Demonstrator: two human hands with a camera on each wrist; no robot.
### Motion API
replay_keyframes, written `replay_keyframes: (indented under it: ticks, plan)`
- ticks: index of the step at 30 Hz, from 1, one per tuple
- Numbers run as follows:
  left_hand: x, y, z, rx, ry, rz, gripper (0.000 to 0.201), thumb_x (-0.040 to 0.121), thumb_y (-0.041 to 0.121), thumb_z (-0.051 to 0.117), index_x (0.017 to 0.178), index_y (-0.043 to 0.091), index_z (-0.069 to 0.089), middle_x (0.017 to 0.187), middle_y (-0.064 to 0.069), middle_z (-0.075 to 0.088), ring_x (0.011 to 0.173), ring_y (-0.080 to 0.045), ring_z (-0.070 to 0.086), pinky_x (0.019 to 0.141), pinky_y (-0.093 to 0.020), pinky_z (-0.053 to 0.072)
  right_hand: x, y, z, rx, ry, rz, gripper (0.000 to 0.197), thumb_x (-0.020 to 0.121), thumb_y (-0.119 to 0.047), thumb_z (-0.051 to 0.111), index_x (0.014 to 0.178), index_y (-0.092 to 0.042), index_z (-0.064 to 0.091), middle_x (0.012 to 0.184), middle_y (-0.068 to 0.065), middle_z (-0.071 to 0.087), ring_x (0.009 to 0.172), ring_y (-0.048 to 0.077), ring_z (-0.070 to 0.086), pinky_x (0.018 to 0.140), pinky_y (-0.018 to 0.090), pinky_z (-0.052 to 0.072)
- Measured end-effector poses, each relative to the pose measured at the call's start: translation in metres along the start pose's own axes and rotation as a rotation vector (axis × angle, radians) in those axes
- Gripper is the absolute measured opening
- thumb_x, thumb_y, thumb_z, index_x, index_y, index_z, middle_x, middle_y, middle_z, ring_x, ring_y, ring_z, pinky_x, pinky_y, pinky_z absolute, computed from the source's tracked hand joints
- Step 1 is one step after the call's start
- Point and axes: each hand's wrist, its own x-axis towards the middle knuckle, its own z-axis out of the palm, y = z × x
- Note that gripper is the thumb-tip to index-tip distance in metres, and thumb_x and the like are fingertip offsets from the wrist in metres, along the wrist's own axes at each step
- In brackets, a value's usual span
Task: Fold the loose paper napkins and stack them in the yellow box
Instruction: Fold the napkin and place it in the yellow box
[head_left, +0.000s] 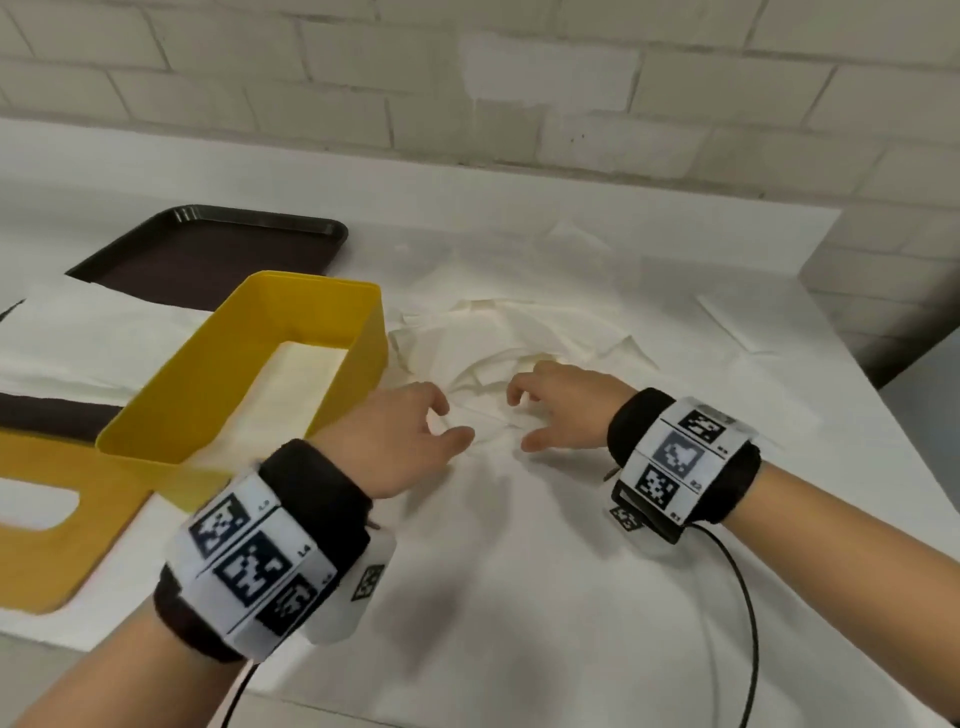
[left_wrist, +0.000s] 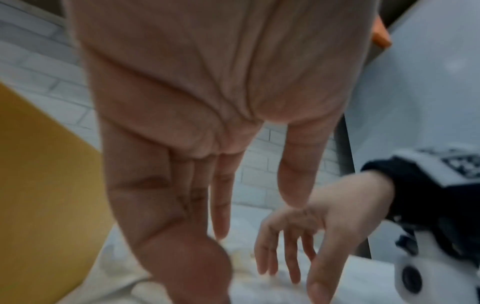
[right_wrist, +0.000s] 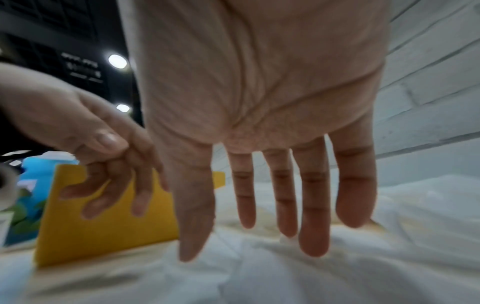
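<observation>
Fingers (right_wrist: 313, 216) of our right hand (head_left: 563, 402) hang straight and spread, holding nothing; those of our left hand (head_left: 402, 434) are loosely curled and also empty. Both hover over the heap of loose paper napkins (head_left: 519, 332), which lies crumpled just beyond and beneath our fingertips. Left of our left fingers stands the yellow box (head_left: 244, 364), already holding at least one flat white napkin; we cannot tell how many. We judge the paper very light, limp and easily torn, so it should slide and bunch under a flat press. Better to pinch one sheet gently at a free edge or corner nearest our thumbs, lift it clear, then smooth it flat before creasing.
</observation>
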Motion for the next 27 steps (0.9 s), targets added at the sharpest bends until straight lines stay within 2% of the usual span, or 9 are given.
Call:
replay_keyframes:
  ticks: [3, 6, 9, 11, 13, 17, 21, 24, 27]
  plan:
    - [0.024, 0.006, 0.014, 0.109, -0.088, -0.066, 0.051, 0.093, 0.041, 0.049, 0.135, 0.015, 0.037, 0.121, -0.008, 0.057, 0.104, -0.024, 0.057, 0.078, -0.024, 0.04, 0.007, -0.009, 0.007, -0.063, 0.021, -0.049, 0.046, 0.081, -0.042, 0.064, 0.119, -0.022, 0.046, 0.12, -0.001, 0.048, 0.103, 0.021, 0.053, 0.077, 0.03, 0.039]
    - [0.04, 0.011, 0.019, 0.152, -0.076, -0.113, 0.048, 0.092, 0.034, 0.052, 0.132, 0.01, 0.041, 0.112, -0.011, 0.06, 0.103, -0.026, 0.057, 0.079, -0.026, 0.041, 0.015, -0.019, 0.01, -0.129, 0.062, -0.072, 0.04, 0.084, -0.036, 0.061, 0.117, -0.018, 0.046, 0.117, 0.001, 0.05, 0.097, 0.023, 0.054, 0.074, 0.03, 0.039]
    - [0.05, 0.012, 0.022, 0.184, -0.099, -0.162, 0.044, 0.09, 0.029, 0.057, 0.126, 0.005, 0.048, 0.094, -0.009, 0.058, 0.093, -0.024, 0.057, 0.08, -0.027, 0.043, 0.023, -0.023, 0.008, -0.135, 0.059, -0.116, 0.012, 0.088, -0.021, 0.055, 0.094, -0.02, 0.045, 0.098, 0.002, 0.048, 0.083, 0.021, 0.046, 0.072, 0.031, 0.038]
    - [0.057, 0.011, 0.023, 0.193, -0.097, -0.175, 0.043, 0.088, 0.027, 0.061, 0.123, 0.003, 0.053, 0.092, -0.009, 0.059, 0.093, -0.024, 0.059, 0.082, -0.028, 0.046, 0.028, -0.02, 0.009, -0.1, 0.09, -0.119, 0.014, 0.09, -0.012, 0.047, 0.079, -0.021, 0.043, 0.084, -0.003, 0.046, 0.079, 0.02, 0.045, 0.069, 0.03, 0.036]
    - [0.062, 0.011, 0.023, 0.199, -0.091, -0.172, 0.042, 0.085, 0.025, 0.064, 0.12, 0.003, 0.055, 0.096, -0.01, 0.064, 0.099, -0.025, 0.062, 0.086, -0.029, 0.048, 0.032, -0.016, 0.009, -0.033, 0.117, -0.101, 0.02, 0.089, -0.012, 0.043, 0.073, -0.023, 0.048, 0.078, -0.005, 0.048, 0.076, 0.02, 0.048, 0.066, 0.028, 0.036]
    - [0.07, 0.012, 0.028, 0.268, -0.026, -0.147, 0.037, 0.08, 0.024, 0.071, 0.11, 0.004, 0.063, 0.106, -0.011, 0.067, 0.1, -0.025, 0.062, 0.083, -0.027, 0.048, 0.031, -0.012, 0.008, 0.016, 0.132, -0.118, 0.018, 0.09, -0.014, 0.044, 0.079, -0.023, 0.056, 0.082, -0.005, 0.053, 0.075, 0.018, 0.049, 0.06, 0.024, 0.035]
    - [0.076, 0.012, 0.034, 0.234, 0.045, -0.171, 0.028, 0.079, 0.015, 0.07, 0.104, 0.004, 0.064, 0.107, -0.012, 0.065, 0.097, -0.025, 0.062, 0.081, -0.027, 0.051, 0.031, -0.007, 0.007, 0.086, 0.136, -0.127, 0.003, 0.085, -0.022, 0.056, 0.086, -0.022, 0.059, 0.082, -0.008, 0.052, 0.078, 0.017, 0.051, 0.066, 0.027, 0.041]
    - [0.071, 0.01, 0.024, 0.076, 0.098, -0.146, 0.015, 0.08, 0.009, 0.066, 0.092, 0.003, 0.071, 0.091, -0.012, 0.071, 0.088, -0.023, 0.066, 0.081, -0.03, 0.054, 0.03, -0.002, 0.002, 0.184, 0.067, -0.154, 0.034, 0.079, -0.035, 0.069, 0.104, -0.017, 0.056, 0.093, -0.006, 0.051, 0.087, 0.014, 0.05, 0.08, 0.03, 0.044]
    - [0.058, 0.009, 0.008, -0.166, 0.17, -0.027, 0.01, 0.083, 0.01, 0.065, 0.077, 0.006, 0.073, 0.07, -0.006, 0.07, 0.068, -0.014, 0.065, 0.07, -0.023, 0.052, 0.02, 0.001, -0.002, 0.266, 0.13, -0.162, 0.036, 0.08, -0.035, 0.068, 0.108, -0.016, 0.057, 0.097, -0.005, 0.05, 0.088, 0.014, 0.05, 0.084, 0.032, 0.045]
